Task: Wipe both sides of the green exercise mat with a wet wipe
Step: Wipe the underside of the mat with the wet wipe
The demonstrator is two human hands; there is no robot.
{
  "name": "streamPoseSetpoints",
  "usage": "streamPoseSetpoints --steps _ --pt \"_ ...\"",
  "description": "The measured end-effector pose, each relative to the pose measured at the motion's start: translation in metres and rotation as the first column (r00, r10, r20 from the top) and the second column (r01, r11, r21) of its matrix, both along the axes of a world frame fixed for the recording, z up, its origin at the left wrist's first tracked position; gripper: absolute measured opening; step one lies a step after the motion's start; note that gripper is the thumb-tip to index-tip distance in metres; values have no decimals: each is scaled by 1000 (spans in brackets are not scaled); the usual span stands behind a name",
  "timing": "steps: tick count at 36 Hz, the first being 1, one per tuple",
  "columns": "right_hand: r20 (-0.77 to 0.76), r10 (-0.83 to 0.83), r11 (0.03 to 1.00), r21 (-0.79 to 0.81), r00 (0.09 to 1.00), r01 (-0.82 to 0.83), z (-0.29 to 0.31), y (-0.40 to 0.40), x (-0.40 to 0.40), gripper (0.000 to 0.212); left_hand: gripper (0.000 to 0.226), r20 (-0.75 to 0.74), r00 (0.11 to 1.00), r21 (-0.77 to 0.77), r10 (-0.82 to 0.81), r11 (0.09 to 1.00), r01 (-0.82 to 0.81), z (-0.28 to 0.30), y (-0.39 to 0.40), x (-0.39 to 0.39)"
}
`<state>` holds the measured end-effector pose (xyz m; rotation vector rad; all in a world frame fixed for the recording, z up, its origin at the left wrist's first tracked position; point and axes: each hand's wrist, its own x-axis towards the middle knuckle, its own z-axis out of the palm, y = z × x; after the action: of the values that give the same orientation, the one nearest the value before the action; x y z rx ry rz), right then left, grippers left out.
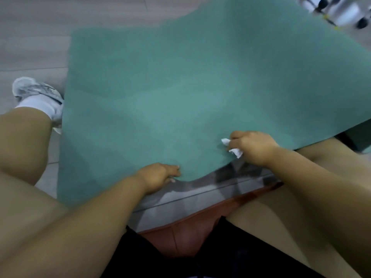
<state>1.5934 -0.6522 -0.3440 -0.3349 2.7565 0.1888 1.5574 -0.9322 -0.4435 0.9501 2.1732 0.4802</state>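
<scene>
Across the grey floor (30, 47) and over our rt knee, the green exercise mat (180, 87) is lying spread, its near edge lifted w/ a wavy curl. We're sitting on a reddish-brown seat (180, 237). Our left hand (158, 175) is pinching the mat's near edge. Our right hand (253, 147) is pressing on the mat, fingers clenching a crumpled white wet wipe (234, 150).

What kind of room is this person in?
Probably an indoor room, perhaps a home or gym corner; I can't tell which. A green exercise mat lies over pale plank-style flooring, and the person sits on a reddish-brown seat, shoe on.
</scene>
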Motion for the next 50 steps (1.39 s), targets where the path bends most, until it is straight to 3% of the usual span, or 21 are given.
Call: streamPoseSetpoints --steps 2,6,8,11,15,21,25,27,29,31,39,42,44,46,48,50 --pt "213 -129 992 31 968 126 -13 8 8 32 45 29 997 -77 -71 994 73 -2 4 2" --pt "385 -269 963 85 883 256 -35 10 13 40 44 59 993 -179 -98 978 107 -11 -1 0" --pt "368 -285 957 50 885 287 -41 8 9 28 48 43 996 -210 -83 973 90 -15 -7 -6" --pt "339 -331 933 -19 880 359 -47 1 -4 37 51 10 999 -240 -32 970 33 -20 -14 -20" --pt "305 -325 915 -140 895 379 -56 -13 -25 31 54 -46 996 -257 77 962 -87 -25 -23 -44" --pt "310 -323 900 -193 894 392 -83 -22 -62 44 53 -236 958 -369 164 897 -245 -24 -31 -85" --pt "290 -396 861 -212 871 462 -95 -26 -94 64 57 -270 931 -374 246 864 -337 -26 -30 -114" --pt "227 -431 847 -230 873 478 -100 -27 -112 55 60 -280 914 -368 292 847 -383 -28 -30 -129" --pt "147 -418 851 -281 897 443 -105 -27 -134 29 63 -302 894 -352 332 832 -428 -30 -31 -144" --pt "90 -398 871 -273 913 407 -109 -28 -157 17 69 -320 875 -338 364 819 -464 -32 -32 -158" --pt "-88 -512 796 -422 854 434 -134 -26 -234 20 92 -276 867 -320 415 811 -490 -43 -35 -200" --pt "-14 -657 649 -521 754 555 -145 -21 -259 23 92 -273 849 -293 453 801 -522 -45 -35 -201" --pt "-51 -684 654 -485 728 581 -152 -17 -271 14 93 -255 848 -299 466 796 -527 -46 -34 -201" --pt "-126 -654 705 -458 746 541 -160 -17 -274 14 93 -248 846 -301 472 793 -530 -46 -33 -202" --pt "-105 -595 732 -480 797 484 -165 -21 -273 7 93 -252 842 -299 476 790 -536 -45 -33 -203" --pt "-85 -556 762 -449 827 467 -166 -19 -272 31 94 -251 841 -301 479 787 -538 -45 -32 -203"
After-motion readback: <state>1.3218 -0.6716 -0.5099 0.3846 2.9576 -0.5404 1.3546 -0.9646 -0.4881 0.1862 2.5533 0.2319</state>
